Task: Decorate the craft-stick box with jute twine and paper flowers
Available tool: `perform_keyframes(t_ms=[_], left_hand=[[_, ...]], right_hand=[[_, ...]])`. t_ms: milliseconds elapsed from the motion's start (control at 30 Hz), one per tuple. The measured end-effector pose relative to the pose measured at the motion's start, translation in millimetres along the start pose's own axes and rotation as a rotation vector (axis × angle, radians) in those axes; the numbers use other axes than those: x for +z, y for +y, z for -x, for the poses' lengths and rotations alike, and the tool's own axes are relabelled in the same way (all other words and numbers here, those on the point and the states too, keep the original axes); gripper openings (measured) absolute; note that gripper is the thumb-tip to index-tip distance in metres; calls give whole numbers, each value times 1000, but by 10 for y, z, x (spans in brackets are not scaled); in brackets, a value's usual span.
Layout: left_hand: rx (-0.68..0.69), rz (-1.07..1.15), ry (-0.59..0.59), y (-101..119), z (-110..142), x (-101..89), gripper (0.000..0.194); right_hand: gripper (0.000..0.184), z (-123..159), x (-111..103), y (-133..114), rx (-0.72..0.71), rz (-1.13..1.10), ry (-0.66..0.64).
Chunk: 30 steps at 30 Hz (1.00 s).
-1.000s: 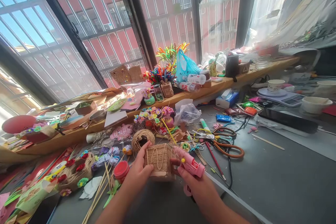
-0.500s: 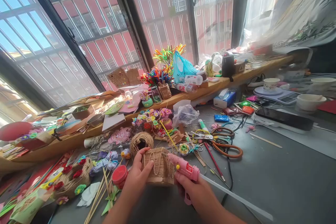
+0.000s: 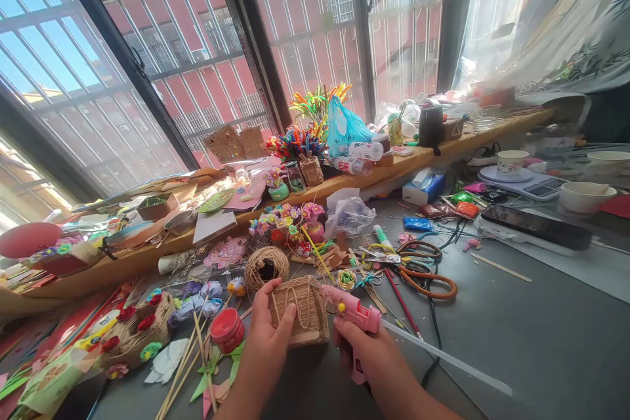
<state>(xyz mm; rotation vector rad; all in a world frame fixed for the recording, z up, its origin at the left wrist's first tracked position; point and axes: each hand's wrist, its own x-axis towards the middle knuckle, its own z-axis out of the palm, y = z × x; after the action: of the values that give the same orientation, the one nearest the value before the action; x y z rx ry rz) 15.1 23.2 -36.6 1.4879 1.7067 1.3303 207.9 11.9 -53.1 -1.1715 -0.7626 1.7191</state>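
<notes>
My left hand grips a small twine-wrapped box by its left side, thumb pressed on the front face. A loop of twine lies in a wavy shape across that face. In my right hand is a pink hot glue gun, its nozzle end close to the box's upper right edge; I cannot tell whether it touches. A long translucent glue stick sticks out of the gun's rear. Just behind the box sits a ball of twine, and a red-lidded jar stands left of my left hand.
Scissors with orange-brown handles, a dark red pencil and a black cable lie to the right. Wooden sticks and a twine basket with paper flowers are at left. A phone rests at far right.
The box has turned so its front face shows more toward me. Both hands and the glue gun have shifted slightly right. My grip on each thing is the same.
</notes>
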Motion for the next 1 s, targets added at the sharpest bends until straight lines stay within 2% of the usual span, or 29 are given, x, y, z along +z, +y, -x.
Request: perform_keyframes(t_ms=[100,200,233,400,733,867,1000], left_hand=[[0,34,-5,57,37,54,66],[-34,85,-29,133,59,110,78],[-48,96,-33,153,61,122,82],[-73,90,-32,191,48,124,87],[-70,17,-70,204,42,82,82],[-49,1,-81,144,21,58,66],[-35,-1,-79,85,-3,55,61]], right_hand=[[32,0,-7,1,-29,18,23],[49,-10,-17,2,-30,49,32],[49,-14,-19,5,-17,68,37],[32,-24,-8,16,-24,91,50],[31,23,-9,-21,5,71,51],[45,31,3,-20,-40,43,19],[34,38,1,-5,-16,-47,57]])
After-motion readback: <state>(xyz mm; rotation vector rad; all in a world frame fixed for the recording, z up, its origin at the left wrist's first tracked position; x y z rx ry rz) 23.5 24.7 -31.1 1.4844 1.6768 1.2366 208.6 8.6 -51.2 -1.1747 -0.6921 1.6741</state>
